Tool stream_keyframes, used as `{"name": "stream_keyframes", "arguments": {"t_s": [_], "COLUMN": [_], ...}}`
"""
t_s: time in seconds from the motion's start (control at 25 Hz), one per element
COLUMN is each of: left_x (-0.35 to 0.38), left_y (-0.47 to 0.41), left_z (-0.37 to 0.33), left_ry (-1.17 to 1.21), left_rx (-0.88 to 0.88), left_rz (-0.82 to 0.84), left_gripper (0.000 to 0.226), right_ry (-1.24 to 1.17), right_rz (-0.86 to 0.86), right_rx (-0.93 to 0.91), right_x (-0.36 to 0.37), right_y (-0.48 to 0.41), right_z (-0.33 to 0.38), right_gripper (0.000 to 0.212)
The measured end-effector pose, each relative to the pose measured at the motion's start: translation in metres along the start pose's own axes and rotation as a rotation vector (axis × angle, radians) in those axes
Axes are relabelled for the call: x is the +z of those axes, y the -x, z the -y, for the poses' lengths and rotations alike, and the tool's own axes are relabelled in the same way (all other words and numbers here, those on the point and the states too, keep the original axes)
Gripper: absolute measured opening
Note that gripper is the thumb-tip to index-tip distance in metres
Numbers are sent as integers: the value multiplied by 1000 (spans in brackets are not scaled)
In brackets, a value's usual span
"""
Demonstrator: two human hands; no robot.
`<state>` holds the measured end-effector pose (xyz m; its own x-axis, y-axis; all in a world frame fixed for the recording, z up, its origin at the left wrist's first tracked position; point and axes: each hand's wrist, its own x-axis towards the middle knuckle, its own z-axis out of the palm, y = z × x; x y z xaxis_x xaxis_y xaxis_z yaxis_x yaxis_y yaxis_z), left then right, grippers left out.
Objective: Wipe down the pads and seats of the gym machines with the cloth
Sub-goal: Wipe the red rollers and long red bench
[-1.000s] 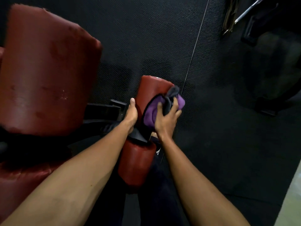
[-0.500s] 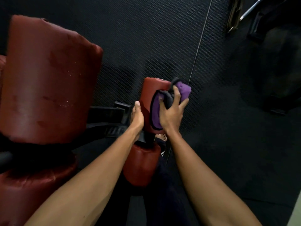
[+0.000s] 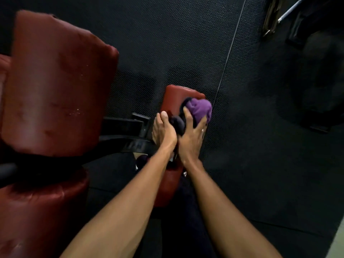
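Note:
A small dark red roller pad (image 3: pixel 176 97) stands in the middle of the view, with a second red roller (image 3: pixel 168 185) below it on the same black arm. My right hand (image 3: pixel 191 135) grips a bunched purple and dark cloth (image 3: pixel 200 108) against the right side of the upper roller. My left hand (image 3: pixel 163 131) is curled round the roller's left side, thumb up, touching the dark part of the cloth. A large worn red pad (image 3: pixel 55 84) fills the left, with another red cushion (image 3: pixel 37 211) under it.
A black metal frame bar (image 3: pixel 119 125) joins the big pad to the rollers. A thin steel cable (image 3: pixel 230 47) runs diagonally over the black rubber floor (image 3: pixel 260 164). Dark equipment and a chrome bar (image 3: pixel 290 10) sit at the top right.
My right hand has slid the cloth toward the roller's far right end. My left hand has shifted right, closer to the right hand. The view has drifted slightly.

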<state>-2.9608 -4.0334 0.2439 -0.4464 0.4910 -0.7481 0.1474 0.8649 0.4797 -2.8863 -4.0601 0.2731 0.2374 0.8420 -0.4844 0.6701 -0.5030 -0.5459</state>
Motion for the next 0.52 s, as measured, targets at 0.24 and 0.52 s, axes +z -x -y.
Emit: {"name": "stream_keyframes", "arguments": {"t_s": [0.24, 0.52], "left_x": [5, -6], "left_y": [-73, 18], "left_z": [57, 2], "left_ry": [163, -72], "left_rx": [-154, -29], "left_rz": [193, 30], "left_gripper": [120, 76], "right_ry": [-314, -89], "right_rz": [-200, 30], "right_rx": [484, 77], "right_x": [-3, 15], "right_y": [-49, 51], "right_z": [-9, -22], "right_gripper": [64, 59]}}
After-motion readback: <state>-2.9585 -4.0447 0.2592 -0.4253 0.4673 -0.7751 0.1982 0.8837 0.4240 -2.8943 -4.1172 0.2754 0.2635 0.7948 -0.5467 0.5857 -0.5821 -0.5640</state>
